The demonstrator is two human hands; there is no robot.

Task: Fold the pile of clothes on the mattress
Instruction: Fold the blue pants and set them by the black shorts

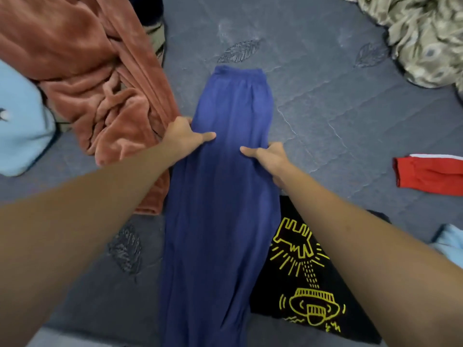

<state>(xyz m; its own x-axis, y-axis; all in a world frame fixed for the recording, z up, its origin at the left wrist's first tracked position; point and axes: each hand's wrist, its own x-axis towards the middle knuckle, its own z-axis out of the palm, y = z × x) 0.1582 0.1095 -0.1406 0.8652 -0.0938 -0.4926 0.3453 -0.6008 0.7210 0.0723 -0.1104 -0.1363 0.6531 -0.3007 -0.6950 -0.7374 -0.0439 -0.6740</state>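
A long blue garment (225, 196) lies stretched lengthwise on the grey mattress (325, 108), its waistband at the far end. My left hand (184, 134) grips its left edge about midway, thumb on top of the cloth and fingers tucked under the side. My right hand (268, 157) grips the right edge a little nearer to me, thumb pointing inward across the fabric. Both hands pinch the cloth at its sides.
A rust-orange plush blanket (100, 83) is heaped at the left, touching the blue garment. A light blue item (20, 126) lies far left. A black shirt with a yellow print (300, 284) sits under my right forearm. Red cloth (431, 174) and patterned fabric (421, 38) lie right.
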